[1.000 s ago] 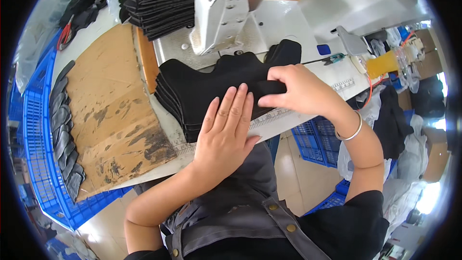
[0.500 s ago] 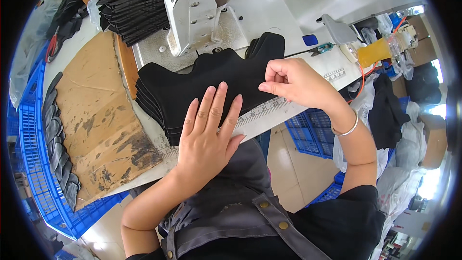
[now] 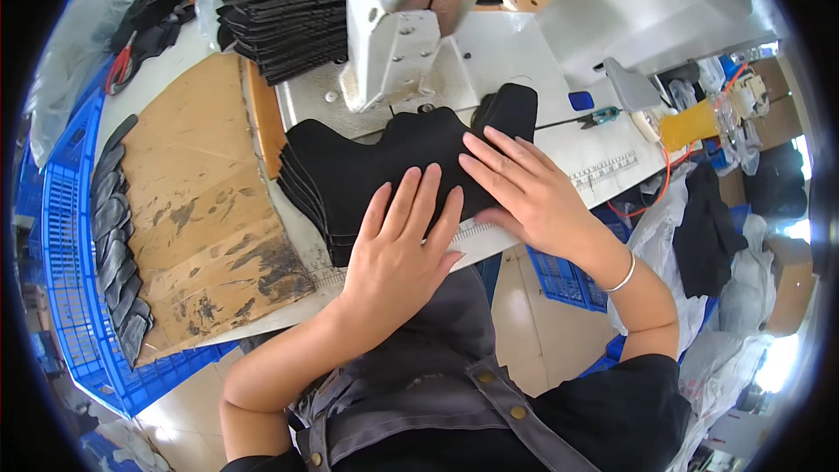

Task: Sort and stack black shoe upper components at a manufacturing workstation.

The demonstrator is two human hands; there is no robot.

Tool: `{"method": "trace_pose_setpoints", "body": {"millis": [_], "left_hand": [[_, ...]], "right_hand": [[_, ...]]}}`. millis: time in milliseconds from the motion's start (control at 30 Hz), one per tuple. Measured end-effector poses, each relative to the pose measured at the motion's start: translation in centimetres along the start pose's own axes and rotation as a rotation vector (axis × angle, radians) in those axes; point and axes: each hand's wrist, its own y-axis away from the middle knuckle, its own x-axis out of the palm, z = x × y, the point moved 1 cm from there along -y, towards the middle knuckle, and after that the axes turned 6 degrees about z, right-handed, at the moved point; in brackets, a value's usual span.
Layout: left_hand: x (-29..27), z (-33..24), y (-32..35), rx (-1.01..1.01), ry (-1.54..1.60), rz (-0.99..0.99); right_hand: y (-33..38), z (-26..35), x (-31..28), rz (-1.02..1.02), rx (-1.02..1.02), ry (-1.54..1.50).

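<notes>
A fanned stack of black cut fabric pieces [image 3: 376,162] with a wavy far edge lies on the white sewing machine table [image 3: 559,144]. My left hand [image 3: 398,249] rests on the stack's near edge, fingers stretched and slightly spread. Flat on its right part lies my right hand [image 3: 529,188], fingers extended, the thumb by the near edge. Neither hand grips anything. Just beyond the stack stands the sewing machine head [image 3: 393,44]. A printed ruler strip [image 3: 603,172] runs along the table's near side, partly covered by the fabric and my hands.
A stained cardboard sheet [image 3: 205,218] lies at the left, beside a blue crate [image 3: 74,271] and a row of overlapping dark pieces [image 3: 112,236]. Behind the machine is a tall black stack [image 3: 284,9]. Thread snips [image 3: 599,117] lie right; red-handled scissors [image 3: 121,68] far left.
My right hand has gone from curled fingers above the stack to lying flat on it with fingers extended. My left hand stays on the fabric. The whole view has shifted slightly.
</notes>
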Motion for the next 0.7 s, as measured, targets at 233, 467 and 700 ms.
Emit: {"method": "trace_pose_setpoints", "body": {"millis": [233, 467, 700], "left_hand": [[-2.5, 3.1, -1.6, 0.15, 0.099, 0.017], [-9.2, 3.2, 1.0, 0.074, -0.273, -0.253], [-20.9, 10.4, 8.7, -0.511, -0.344, -0.372]], "right_hand": [[-1.5, -2.6, -1.6, -0.082, -0.303, 0.135], [-3.1, 1.5, -6.2, -0.392, -0.432, 0.244], [-1.7, 1.2, -0.4, -0.426, -0.221, -0.074]]}}
